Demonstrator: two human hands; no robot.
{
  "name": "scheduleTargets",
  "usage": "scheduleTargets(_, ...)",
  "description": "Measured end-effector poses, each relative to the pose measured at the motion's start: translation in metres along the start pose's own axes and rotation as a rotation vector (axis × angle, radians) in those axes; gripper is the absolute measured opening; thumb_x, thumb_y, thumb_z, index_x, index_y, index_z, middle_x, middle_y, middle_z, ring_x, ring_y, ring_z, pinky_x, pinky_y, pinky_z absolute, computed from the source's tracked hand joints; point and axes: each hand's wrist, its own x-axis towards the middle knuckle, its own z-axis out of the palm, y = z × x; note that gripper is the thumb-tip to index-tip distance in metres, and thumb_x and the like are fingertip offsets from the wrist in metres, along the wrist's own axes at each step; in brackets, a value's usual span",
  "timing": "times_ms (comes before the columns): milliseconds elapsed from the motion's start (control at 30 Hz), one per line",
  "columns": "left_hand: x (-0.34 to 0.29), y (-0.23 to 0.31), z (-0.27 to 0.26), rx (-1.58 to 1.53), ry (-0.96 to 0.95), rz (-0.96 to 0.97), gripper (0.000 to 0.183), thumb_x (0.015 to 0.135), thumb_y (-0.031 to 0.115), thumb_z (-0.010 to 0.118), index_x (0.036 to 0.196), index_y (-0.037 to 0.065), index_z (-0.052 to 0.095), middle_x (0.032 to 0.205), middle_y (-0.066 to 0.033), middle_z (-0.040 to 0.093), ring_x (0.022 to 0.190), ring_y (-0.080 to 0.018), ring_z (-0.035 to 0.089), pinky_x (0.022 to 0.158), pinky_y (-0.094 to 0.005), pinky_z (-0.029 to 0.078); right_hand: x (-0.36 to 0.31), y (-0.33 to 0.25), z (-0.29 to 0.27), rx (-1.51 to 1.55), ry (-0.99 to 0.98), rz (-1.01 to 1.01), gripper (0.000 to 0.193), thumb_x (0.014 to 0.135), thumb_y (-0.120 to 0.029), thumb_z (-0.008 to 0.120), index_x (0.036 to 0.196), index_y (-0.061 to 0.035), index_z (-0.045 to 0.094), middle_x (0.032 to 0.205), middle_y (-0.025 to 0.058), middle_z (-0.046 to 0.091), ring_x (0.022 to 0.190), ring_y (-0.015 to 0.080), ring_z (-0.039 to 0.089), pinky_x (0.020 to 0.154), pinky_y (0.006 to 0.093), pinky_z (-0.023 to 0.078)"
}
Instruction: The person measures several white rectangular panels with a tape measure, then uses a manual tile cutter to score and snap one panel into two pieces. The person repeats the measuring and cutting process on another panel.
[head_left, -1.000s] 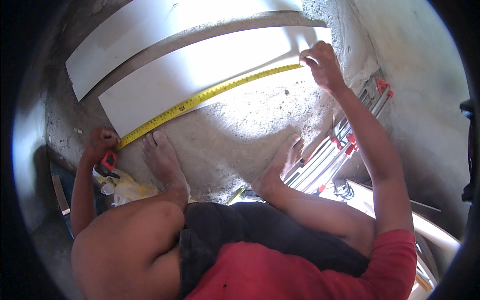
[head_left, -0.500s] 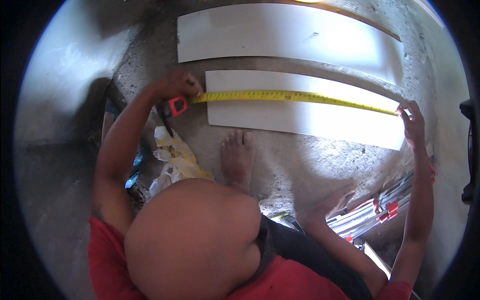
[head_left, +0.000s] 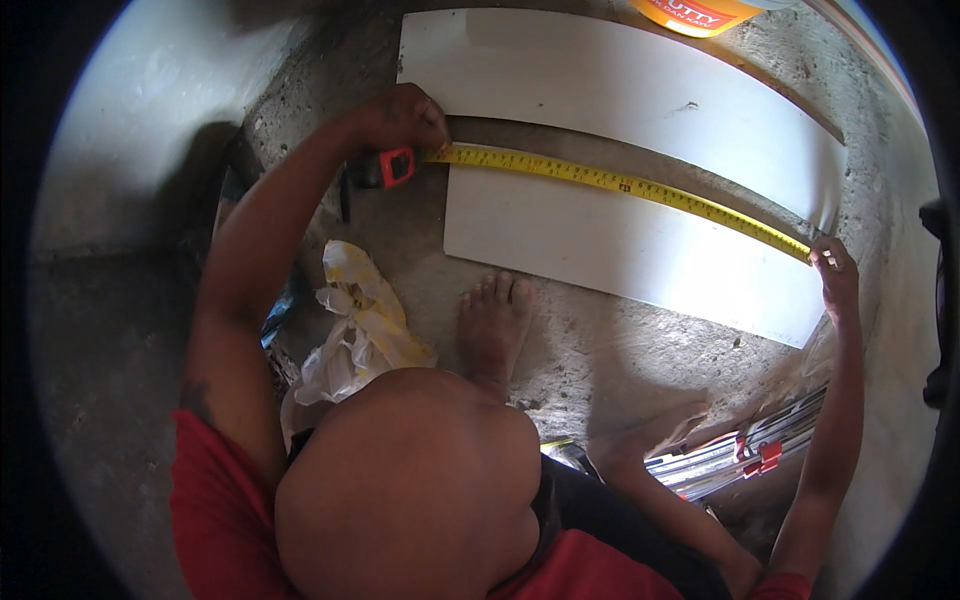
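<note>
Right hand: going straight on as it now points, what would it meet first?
Probably the far white board, at its right end; depth is unclear, so the right hand might pass above.

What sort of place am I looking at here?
Probably a makeshift workshop or a room being fitted out: there's a rough, concrete-like floor, metal bars with red fittings, and a yellow tape measure stretched along a white board.

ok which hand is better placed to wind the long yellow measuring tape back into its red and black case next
Probably the left hand: it is close beside the red and black case, whereas the right hand is at the far end of the long yellow measuring tape.
</note>
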Motion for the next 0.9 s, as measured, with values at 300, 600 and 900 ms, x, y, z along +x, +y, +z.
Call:
scheduleTargets(300,0.003,0.003,-0.002,0.026,0.022,-0.064,0.024,0.073,0.02,0.067,0.088,0.002,0.073,0.083,-0.0075,0.07,0.079,-0.012,0.063,0.073,-0.027,0.049,-0.002,-0.001,0.001,0.021,-0.007,-0.002,0.005,0.088,-0.013,0.06,0.088,-0.0083,0.058,0.083,-0.0015,0.058,0.082,0.0096,0.053,0.077,0.0278,0.041)
scheduleTargets(600,0.001,0.007,-0.001,0.017,0.035,-0.07,0.025,0.073,0.022,0.069,0.089,0.003,0.073,0.082,-0.0072,0.07,0.077,-0.0125,0.062,0.072,-0.0274,0.048,-0.004,0.0,0.001,-0.021,0.009,-0.064,0.005,0.086,-0.009,0.062,0.089,-0.0073,0.058,0.087,0.0007,0.058,0.083,0.0121,0.056,0.079,0.0291,0.043)
scheduleTargets(900,0.008,-0.014,0.001,0.31,0.054,0.107,0.02,0.077,0.022,0.064,0.085,0.006,0.071,0.085,-0.0072,0.069,0.077,-0.0196,0.063,0.078,-0.0304,0.049,-0.011,-0.004,0.012,-0.133,0.134,-0.144,0.007,0.087,-0.011,0.062,0.092,-0.0075,0.059,0.088,0.0036,0.057,0.087,0.0158,0.057,0.078,0.0322,0.045)
